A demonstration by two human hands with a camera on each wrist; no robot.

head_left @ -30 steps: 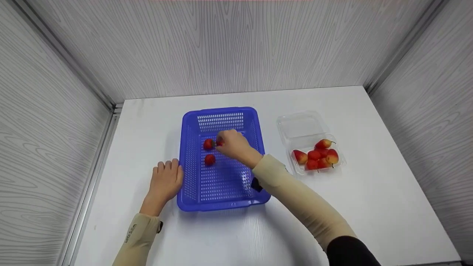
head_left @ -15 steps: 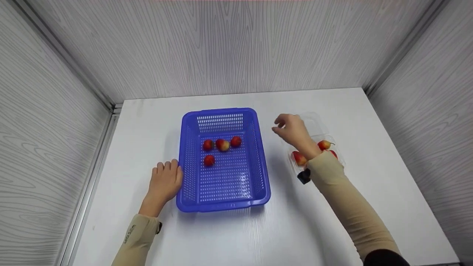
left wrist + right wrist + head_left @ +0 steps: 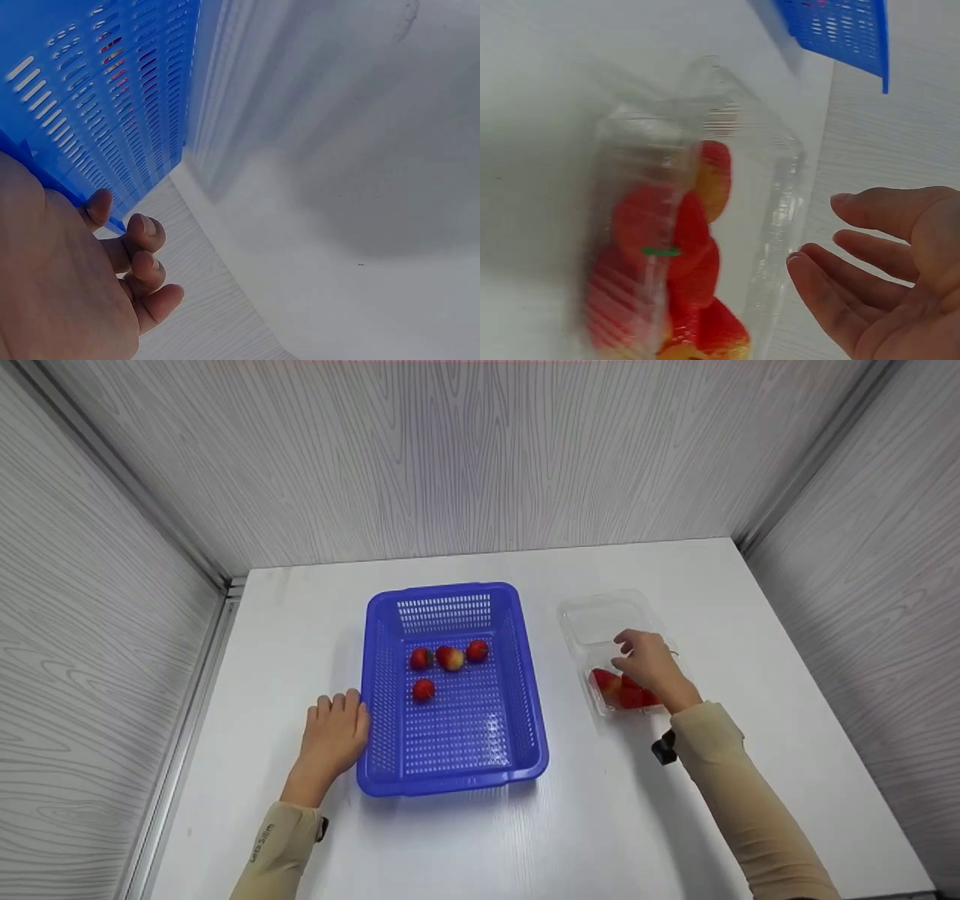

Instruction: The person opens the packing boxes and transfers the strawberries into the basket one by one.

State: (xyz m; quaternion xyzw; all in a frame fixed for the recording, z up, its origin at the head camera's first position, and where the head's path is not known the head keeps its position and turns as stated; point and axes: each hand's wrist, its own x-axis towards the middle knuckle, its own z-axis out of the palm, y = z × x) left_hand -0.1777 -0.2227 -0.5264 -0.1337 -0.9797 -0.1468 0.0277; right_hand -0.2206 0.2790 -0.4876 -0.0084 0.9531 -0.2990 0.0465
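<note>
My left hand point(image 3: 334, 733) holds the left rim of a blue plastic basket point(image 3: 452, 787); in the left wrist view its fingers point(image 3: 150, 234) bend beneath the rim and the thumb is hidden. Inside the basket lie several red and yellow-red fruits: a strawberry-like one point(image 3: 421, 658), a yellow-red one point(image 3: 450, 658) and round red ones point(image 3: 423, 690). Over a hinged clear plastic box point(image 3: 604, 619) hovers my right hand point(image 3: 651, 664), thumb and fingers apart with nothing between them. More red-yellow fruits point(image 3: 694, 255) fill the box, partly covered by the hand in the head view.
A white table point(image 3: 480, 847) carries basket and box, the box to the basket's right with its lid folded back. Grey wood-grain panels point(image 3: 480, 457) close off the back and both sides.
My right hand has let go of a yellow-red fruit in the basket, then moved right to the clear box. The left hand stays at the rim.
</note>
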